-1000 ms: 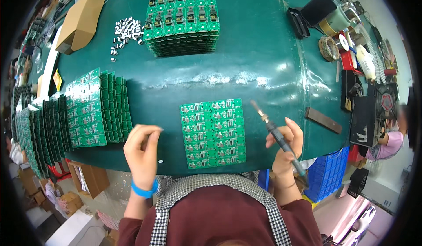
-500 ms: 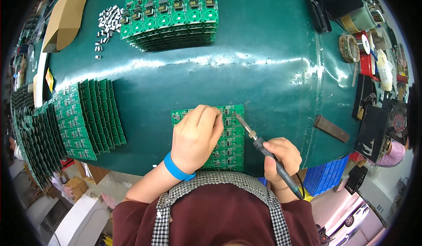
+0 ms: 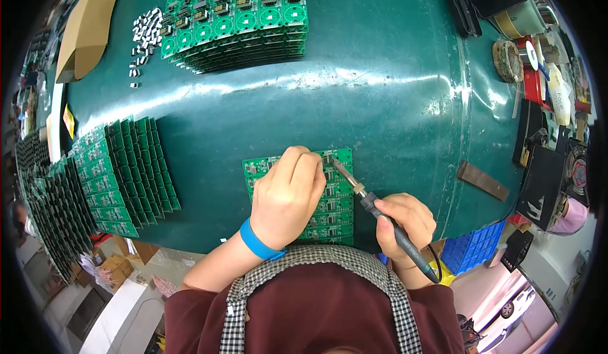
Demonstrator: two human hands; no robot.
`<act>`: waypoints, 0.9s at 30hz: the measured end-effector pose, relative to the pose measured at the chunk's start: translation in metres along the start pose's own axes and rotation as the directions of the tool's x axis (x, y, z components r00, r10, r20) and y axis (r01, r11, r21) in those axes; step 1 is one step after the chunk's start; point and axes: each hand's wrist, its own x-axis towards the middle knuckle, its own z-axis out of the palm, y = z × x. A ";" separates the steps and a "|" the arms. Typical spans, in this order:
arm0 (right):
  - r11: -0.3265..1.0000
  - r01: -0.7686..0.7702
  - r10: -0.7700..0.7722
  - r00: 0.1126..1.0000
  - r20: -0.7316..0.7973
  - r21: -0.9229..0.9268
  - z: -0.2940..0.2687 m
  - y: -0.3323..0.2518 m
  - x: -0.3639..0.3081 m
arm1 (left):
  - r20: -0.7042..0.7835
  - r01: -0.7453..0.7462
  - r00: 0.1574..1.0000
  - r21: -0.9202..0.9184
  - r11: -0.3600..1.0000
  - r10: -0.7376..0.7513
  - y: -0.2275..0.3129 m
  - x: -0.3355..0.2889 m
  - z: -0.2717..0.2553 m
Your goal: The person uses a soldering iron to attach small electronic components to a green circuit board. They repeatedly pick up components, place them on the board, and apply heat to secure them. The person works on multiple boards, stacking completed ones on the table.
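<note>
A green circuit board panel (image 3: 334, 206) lies flat on the table in front of me. My right hand (image 3: 407, 222) grips a soldering iron (image 3: 394, 227) by its dark handle. Its tip rests at or just over the far part of the panel, among small parts. Over the panel's left side is my left hand (image 3: 286, 192), a blue band on its wrist, the fingers pinched together close to the iron's tip. Whatever those fingertips hold is hidden behind them.
A stack of green boards with small displays (image 3: 244, 21) stands at the far side, beside a pile of small white-and-black parts (image 3: 147, 30). More board panels (image 3: 104, 186) stand in rows at left. A dark flat bar (image 3: 482, 180) and a round tin (image 3: 506, 61) lie at right.
The iron's tip has shifted slightly left along the panel's far edge, closer to my left fingers. My view has turned a little; both hands keep their grips.
</note>
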 end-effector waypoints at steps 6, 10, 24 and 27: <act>1.000 -0.006 0.005 1.000 -0.025 -0.003 0.000 0.000 -0.001 | 0.008 0.003 1.000 0.011 1.000 -0.003 0.000 -0.001 0.000; 1.000 -0.020 0.019 0.999 -0.027 -0.009 0.000 0.000 -0.001 | 0.011 -0.006 1.000 0.012 1.000 0.006 0.001 -0.001 0.000; 1.000 -0.006 0.006 1.000 -0.006 0.004 0.002 -0.004 -0.005 | 0.100 0.010 0.995 -0.045 0.999 -0.005 0.001 -0.003 -0.001; 1.000 0.005 -0.005 1.000 0.004 -0.024 0.002 -0.006 -0.009 | 0.145 0.050 0.988 -0.048 0.998 -0.043 0.006 -0.003 -0.003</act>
